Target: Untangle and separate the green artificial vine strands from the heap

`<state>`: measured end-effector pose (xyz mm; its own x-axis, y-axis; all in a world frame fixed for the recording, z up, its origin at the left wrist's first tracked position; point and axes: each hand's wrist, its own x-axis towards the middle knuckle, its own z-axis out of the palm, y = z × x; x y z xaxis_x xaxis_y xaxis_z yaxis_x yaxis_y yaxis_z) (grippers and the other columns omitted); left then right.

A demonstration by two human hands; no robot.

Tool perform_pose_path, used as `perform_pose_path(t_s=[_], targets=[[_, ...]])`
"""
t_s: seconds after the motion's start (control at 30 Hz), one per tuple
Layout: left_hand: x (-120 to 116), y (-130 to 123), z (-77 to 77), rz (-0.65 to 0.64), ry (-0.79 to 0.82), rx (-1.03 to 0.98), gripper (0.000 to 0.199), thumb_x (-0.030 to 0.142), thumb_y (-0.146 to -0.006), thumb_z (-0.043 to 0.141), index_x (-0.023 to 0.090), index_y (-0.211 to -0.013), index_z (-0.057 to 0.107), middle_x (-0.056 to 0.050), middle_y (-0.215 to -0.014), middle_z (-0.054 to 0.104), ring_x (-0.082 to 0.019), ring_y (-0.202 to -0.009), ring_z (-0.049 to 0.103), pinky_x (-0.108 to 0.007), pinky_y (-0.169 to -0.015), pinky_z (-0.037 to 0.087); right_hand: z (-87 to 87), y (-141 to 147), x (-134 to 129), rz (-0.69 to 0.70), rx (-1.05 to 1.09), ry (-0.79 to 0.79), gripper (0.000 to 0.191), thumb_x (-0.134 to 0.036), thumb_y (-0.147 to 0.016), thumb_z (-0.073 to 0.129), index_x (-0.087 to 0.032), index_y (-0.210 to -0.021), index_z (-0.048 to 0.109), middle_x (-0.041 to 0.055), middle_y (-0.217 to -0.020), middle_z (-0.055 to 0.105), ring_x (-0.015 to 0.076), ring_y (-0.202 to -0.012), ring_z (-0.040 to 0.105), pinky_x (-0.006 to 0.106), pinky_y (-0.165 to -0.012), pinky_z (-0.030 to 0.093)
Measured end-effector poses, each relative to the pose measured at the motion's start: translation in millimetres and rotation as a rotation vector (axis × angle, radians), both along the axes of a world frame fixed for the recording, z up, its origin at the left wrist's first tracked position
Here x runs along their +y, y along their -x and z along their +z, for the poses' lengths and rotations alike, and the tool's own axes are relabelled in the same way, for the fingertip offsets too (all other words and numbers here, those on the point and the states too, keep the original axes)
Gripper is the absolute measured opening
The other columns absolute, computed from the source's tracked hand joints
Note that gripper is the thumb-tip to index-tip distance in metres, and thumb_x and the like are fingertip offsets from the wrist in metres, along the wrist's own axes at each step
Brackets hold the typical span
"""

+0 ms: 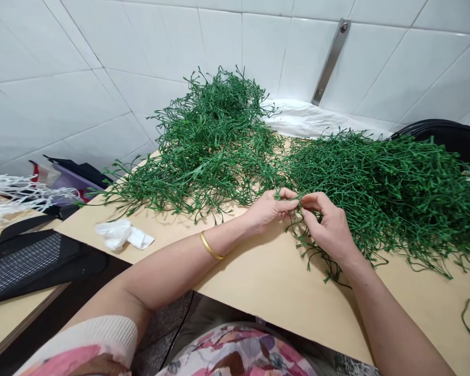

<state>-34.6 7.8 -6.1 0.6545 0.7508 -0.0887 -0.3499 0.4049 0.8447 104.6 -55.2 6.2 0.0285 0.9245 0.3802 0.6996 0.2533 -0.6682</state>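
Observation:
My left hand (272, 210) and my right hand (328, 222) meet above the front part of the table, fingertips almost touching. Both pinch thin green plastic stems (292, 198), whose small forked tips stick out past the left fingers. More stems dangle beneath the right hand. A tall, tangled heap of green stems (215, 136) rises behind my left hand. Beside my right hand, a second pile of green stems (376, 177) spreads to the right. Exactly where the two hands grip is partly covered by the fingers.
A crumpled white tissue (123, 235) lies on the tan tabletop (250, 282) at left. White netting (19, 196) and a black bag (27, 266) are on another surface further left. Behind the piles are white cloth (305, 117), a black round object (446, 133) and a metal wall bracket (331, 62).

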Motion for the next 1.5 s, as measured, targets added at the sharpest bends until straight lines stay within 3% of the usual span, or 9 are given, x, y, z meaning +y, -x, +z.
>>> perform_pose_path(t_s=[0.23, 0.37, 0.47, 0.63, 0.9, 1.07, 1.2, 1.3, 1.5], targets=[[-2.1, -0.8, 2.4, -0.039, 0.03, 0.063, 0.028, 0.023, -0.062, 0.072, 0.016, -0.075, 0.049, 0.003, -0.059, 0.052, -0.007, -0.047, 0.049, -0.021, -0.049, 0.038, 3.0, 0.8, -1.6, -0.109, -0.092, -0.102, 0.004, -0.018, -0.077, 0.047, -0.02, -0.077, 0.051, 0.0006, -0.07, 0.06, 0.0127, -0.063, 0.056, 0.024, -0.061, 0.041], [-4.7, -1.5, 2.5, 0.001, -0.002, 0.158, 0.024, 0.016, -0.062, 0.07, 0.015, -0.064, 0.046, 0.005, -0.053, 0.046, -0.005, -0.044, 0.045, -0.02, -0.047, 0.035, 3.9, 1.0, -2.0, -0.145, -0.193, -0.149, 0.008, -0.016, -0.075, 0.045, -0.02, -0.073, 0.052, 0.0016, -0.069, 0.058, 0.0141, -0.064, 0.053, 0.026, -0.062, 0.039], [-3.6, -1.8, -0.8, 0.011, -0.002, 0.173, 0.021, 0.014, -0.062, 0.068, 0.014, -0.06, 0.046, 0.004, -0.054, 0.046, -0.004, -0.046, 0.045, -0.019, -0.048, 0.034, 3.1, -0.4, -0.9, -0.112, -0.21, -0.091, 0.01, -0.016, -0.075, 0.045, -0.019, -0.076, 0.054, 0.0023, -0.071, 0.06, 0.0147, -0.066, 0.055, 0.026, -0.063, 0.04], [-2.6, -1.0, 0.3, 0.041, -0.054, 0.183, 0.018, 0.013, -0.061, 0.068, 0.013, -0.057, 0.05, 0.004, -0.055, 0.044, -0.003, -0.046, 0.04, -0.018, -0.046, 0.027, 3.5, -3.0, -0.1, 0.03, -0.043, 0.022, 0.013, -0.021, -0.076, 0.049, -0.018, -0.087, 0.056, 0.0039, -0.083, 0.064, 0.0158, -0.077, 0.059, 0.026, -0.069, 0.043], [-3.4, 0.5, 6.5, 0.053, -0.111, 0.219, 0.015, 0.014, -0.061, 0.065, 0.012, -0.054, 0.052, 0.004, -0.053, 0.044, -0.003, -0.046, 0.034, -0.02, -0.044, 0.022, 6.1, -0.7, -2.3, 0.083, -0.074, 0.08, 0.017, -0.026, -0.081, 0.047, -0.016, -0.089, 0.057, 0.0024, -0.076, 0.06, 0.0126, -0.065, 0.052, 0.024, -0.061, 0.04], [0.3, -0.3, 3.1, 0.029, -0.098, 0.141, 0.014, 0.012, -0.06, 0.059, 0.013, -0.05, 0.049, 0.003, -0.051, 0.042, -0.004, -0.044, 0.036, -0.021, -0.044, 0.025, 8.8, -2.3, -2.6, 0.066, -0.135, 0.054, 0.021, -0.034, -0.084, 0.046, -0.017, -0.088, 0.058, -0.0004, -0.065, 0.055, 0.0105, -0.056, 0.046, 0.022, -0.053, 0.035], [0.4, 0.1, 3.5, -0.013, -0.101, 0.154, 0.026, 0.033, -0.071, 0.059, 0.013, -0.056, 0.052, 0.0, -0.054, 0.047, -0.005, -0.045, 0.037, -0.022, -0.045, 0.027, 5.0, -3.5, -1.3, 0.03, -0.263, -0.035, 0.023, -0.028, -0.088, 0.039, -0.017, -0.082, 0.058, 0.004, -0.074, 0.06, 0.013, -0.065, 0.052, 0.024, -0.062, 0.038], [-0.6, -1.1, 3.4, 0.025, -0.034, 0.172, 0.036, 0.047, -0.069, 0.063, 0.014, -0.059, 0.052, 0.001, -0.054, 0.045, -0.005, -0.047, 0.038, -0.021, -0.045, 0.029, -0.3, -2.2, 0.4, 0.053, -0.336, -0.099, 0.022, -0.024, -0.087, 0.039, -0.016, -0.082, 0.058, 0.0076, -0.081, 0.061, 0.0161, -0.073, 0.054, 0.027, -0.069, 0.039], [-3.2, -6.0, -1.1, -0.014, 0.159, 0.02, 0.026, 0.036, -0.067, 0.068, 0.012, -0.068, 0.058, -0.001, -0.065, 0.056, -0.008, -0.059, 0.051, -0.022, -0.057, 0.041, -2.9, 5.5, 0.1, 0.173, -0.138, -0.085, 0.021, -0.022, -0.088, 0.038, -0.017, -0.085, 0.058, 0.0049, -0.08, 0.062, 0.0139, -0.074, 0.056, 0.024, -0.07, 0.042]])
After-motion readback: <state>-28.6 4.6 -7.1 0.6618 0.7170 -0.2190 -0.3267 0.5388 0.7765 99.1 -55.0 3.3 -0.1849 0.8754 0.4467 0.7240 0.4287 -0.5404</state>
